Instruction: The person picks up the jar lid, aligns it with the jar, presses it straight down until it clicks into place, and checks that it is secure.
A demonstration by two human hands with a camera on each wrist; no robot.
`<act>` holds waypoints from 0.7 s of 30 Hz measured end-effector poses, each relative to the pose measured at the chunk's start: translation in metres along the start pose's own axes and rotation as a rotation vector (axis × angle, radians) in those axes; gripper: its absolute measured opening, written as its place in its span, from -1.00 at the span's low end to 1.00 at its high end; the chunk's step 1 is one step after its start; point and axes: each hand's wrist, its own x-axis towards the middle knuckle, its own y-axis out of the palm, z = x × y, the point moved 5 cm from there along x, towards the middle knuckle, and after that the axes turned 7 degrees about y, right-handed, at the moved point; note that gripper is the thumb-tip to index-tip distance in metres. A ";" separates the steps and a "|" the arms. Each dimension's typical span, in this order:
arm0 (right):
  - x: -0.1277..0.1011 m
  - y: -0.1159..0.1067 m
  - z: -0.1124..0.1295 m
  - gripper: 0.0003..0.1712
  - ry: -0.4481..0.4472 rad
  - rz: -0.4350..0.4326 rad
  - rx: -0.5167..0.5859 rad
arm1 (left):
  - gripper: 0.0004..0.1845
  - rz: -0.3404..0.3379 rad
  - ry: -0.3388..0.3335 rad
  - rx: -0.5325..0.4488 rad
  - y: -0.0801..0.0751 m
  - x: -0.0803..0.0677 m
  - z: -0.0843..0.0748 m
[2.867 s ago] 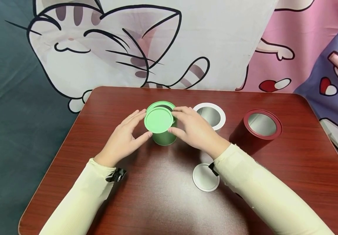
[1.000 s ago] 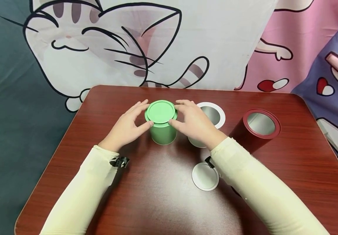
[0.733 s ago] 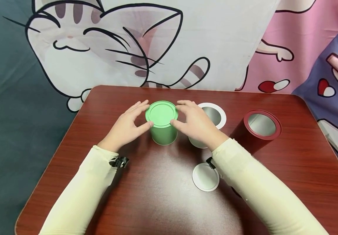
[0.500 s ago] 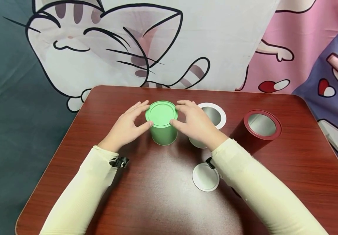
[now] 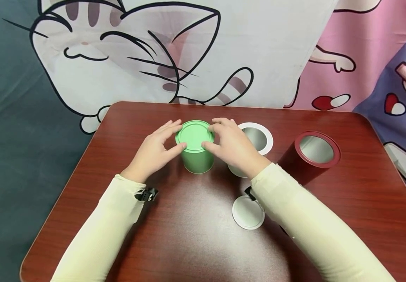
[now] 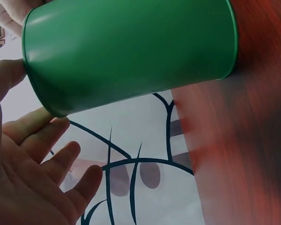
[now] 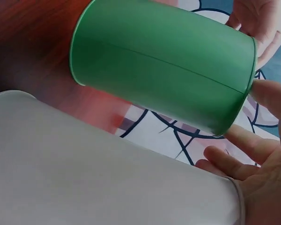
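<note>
Lidded green can between left grip and right grip, white can, red can, white lid

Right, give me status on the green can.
Left grip, right grip: both touching green can near top. Can upright, green lid on. White can close by right grip.

A white canister and, to its right, a dark red canister stood on the reddish-brown wood-grain worktop, both silvery inside. A round white lid lay in front. Behind hung a fabric backdrop printed with a smiling cartoon cat.
</note>
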 end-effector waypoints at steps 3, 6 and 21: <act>0.001 0.000 0.002 -0.44 -0.004 -0.015 0.008 | -0.41 -0.014 0.002 -0.001 -0.002 -0.002 -0.002; 0.001 0.002 0.002 -0.41 0.008 -0.016 0.016 | -0.41 0.004 -0.001 -0.003 -0.002 -0.001 -0.002; -0.001 0.001 0.006 -0.38 0.004 -0.003 -0.015 | -0.37 0.021 0.005 0.063 0.001 -0.006 -0.004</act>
